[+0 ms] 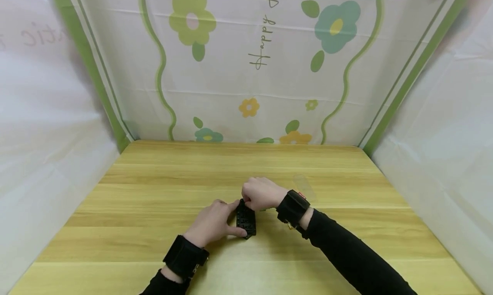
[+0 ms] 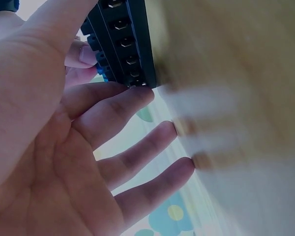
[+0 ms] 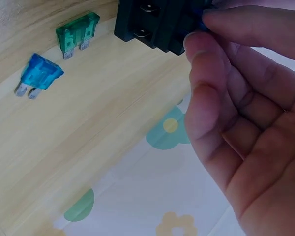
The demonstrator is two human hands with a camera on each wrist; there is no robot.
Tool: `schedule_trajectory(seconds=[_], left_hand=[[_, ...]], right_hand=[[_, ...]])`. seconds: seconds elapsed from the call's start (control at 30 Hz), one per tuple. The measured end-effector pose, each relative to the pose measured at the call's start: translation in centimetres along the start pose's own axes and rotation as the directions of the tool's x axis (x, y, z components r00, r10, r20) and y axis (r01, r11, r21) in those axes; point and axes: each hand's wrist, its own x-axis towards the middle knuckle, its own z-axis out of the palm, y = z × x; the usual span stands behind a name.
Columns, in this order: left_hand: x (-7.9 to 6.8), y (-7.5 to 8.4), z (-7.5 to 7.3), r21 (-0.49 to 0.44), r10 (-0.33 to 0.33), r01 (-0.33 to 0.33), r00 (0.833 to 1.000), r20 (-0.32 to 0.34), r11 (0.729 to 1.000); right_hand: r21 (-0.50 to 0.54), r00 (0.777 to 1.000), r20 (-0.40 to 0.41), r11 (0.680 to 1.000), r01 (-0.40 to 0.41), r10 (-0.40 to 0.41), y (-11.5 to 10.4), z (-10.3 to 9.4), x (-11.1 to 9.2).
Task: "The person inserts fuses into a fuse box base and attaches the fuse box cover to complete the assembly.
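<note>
A black fuse block with rows of slots and metal contacts lies on the table between both hands. My left hand holds it by its two ends, thumb at the near end and index finger at the far end; the other fingers spread out with tips at the tabletop. Thumb and index finger of my right hand pinch a small blue piece at the block's far end, mostly hidden by the fingertips. On the wood by that hand, a green blade fuse and a blue blade fuse lie apart.
The wooden table is closed in at the back by a flower-printed curtain, with white curtains at both sides. A clear plastic strip lies behind the right wrist.
</note>
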Motion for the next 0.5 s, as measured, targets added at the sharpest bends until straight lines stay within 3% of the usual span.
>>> schedule_trajectory(seconds=[0.5], left_hand=[[-0.03,-0.02,0.11,-0.006,0.011,-0.011,1.000,-0.014,1.000]], right_hand=[[-0.038,0.999,-0.032,0.999,0.013,-0.014,-0.16,0.64,0.47]])
